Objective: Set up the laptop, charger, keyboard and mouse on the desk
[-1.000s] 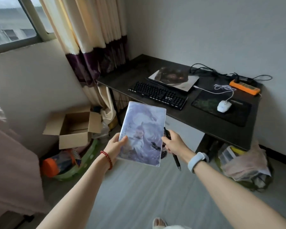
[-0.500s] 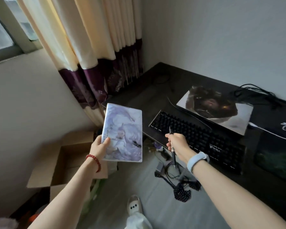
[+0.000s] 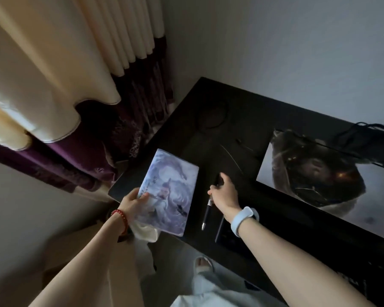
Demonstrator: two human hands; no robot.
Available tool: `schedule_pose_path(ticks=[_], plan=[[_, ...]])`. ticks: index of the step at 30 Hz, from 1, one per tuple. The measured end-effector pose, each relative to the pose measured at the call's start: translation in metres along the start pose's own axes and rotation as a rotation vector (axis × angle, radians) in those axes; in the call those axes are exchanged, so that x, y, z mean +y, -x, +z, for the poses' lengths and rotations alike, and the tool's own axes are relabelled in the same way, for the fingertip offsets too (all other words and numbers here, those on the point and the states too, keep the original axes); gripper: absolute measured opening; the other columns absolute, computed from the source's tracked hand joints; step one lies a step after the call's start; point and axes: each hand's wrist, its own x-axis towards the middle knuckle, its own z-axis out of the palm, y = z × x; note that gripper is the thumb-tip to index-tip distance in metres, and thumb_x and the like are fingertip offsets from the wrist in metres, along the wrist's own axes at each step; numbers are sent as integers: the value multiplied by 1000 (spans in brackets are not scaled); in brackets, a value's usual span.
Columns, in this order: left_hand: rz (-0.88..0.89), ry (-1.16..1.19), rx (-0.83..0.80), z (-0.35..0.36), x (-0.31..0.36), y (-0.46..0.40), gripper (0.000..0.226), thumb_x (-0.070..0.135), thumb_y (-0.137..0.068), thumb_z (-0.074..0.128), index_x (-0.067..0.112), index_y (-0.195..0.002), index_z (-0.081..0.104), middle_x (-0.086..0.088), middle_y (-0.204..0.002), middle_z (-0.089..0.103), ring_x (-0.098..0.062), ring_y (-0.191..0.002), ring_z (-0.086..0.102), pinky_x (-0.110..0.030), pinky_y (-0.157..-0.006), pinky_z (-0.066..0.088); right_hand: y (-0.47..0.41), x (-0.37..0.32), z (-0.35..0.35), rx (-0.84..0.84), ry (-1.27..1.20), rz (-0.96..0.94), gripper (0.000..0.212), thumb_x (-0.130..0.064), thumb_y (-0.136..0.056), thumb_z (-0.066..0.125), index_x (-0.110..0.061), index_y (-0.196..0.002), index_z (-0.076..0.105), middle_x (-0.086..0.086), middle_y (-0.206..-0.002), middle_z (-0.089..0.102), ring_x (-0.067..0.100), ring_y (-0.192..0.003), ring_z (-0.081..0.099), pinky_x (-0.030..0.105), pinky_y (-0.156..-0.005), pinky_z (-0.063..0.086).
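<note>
The left hand grips the near left corner of a notebook, which lies on the dark desk with its near edge overhanging. The right hand pinches the upper barrel of a pen, just right of the notebook; whether the pen touches the desk cannot be told.

The closed laptop lies flat beyond and to the right of the right hand. Its lid carries a printed figure skin. Judged rigid, moderately heavy and smooth, it is best lifted by both side edges.

The keyboard sits under the right forearm, mostly hidden. Cables lie behind the laptop. The mouse is not in view.

No brand or writing is legible.
</note>
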Motion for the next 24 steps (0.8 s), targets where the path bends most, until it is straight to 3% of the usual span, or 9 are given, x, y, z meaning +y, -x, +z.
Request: schedule_pose_path(ticks=[3, 9, 13, 16, 24], plan=[[2, -49, -43, 13, 8, -36, 6, 17, -92, 53, 18, -92, 59, -10, -90, 64, -23, -73, 62, -31, -66, 55, -35, -7, 14, 12, 218, -17, 52, -10, -92, 48, -18, -142, 32, 13, -130, 55, 29, -116, 56, 35, -94, 44], [40, -406, -50, 21, 11, -80, 22, 22, -92, 53, 13, -111, 56, -9, -100, 62, -26, -91, 60, -30, -77, 44, -64, -6, 35, 36, 440, 94, 51, -11, -93, 48, -10, -140, 29, 18, -130, 53, 34, -117, 54, 38, -90, 46], [125, -634, -46, 22, 13, -88, 40, 28, -90, 55, 15, -128, 49, -9, -117, 58, -29, -108, 55, -30, -87, 41, -68, -5, 42, 87, 435, 114, 51, -11, -92, 50, -10, -139, 31, 17, -131, 52, 34, -118, 53, 40, -92, 45], [222, -725, -63, 26, 12, -95, 49, 31, -91, 53, 14, -136, 42, -13, -123, 50, -30, -108, 52, -32, -89, 41, -66, -5, 51, 119, 412, 108, 50, -11, -92, 50, -10, -139, 32, 16, -137, 45, 34, -121, 50, 39, -92, 44], [382, -940, -69, 25, 3, -101, 54, 36, -90, 51, 19, -139, 36, -12, -128, 36, -30, -116, 37, -44, -93, 43, -55, -2, 67, 173, 281, 190, 52, -8, -93, 43, -8, -143, 27, 18, -143, 36, 35, -126, 42, 39, -98, 38]])
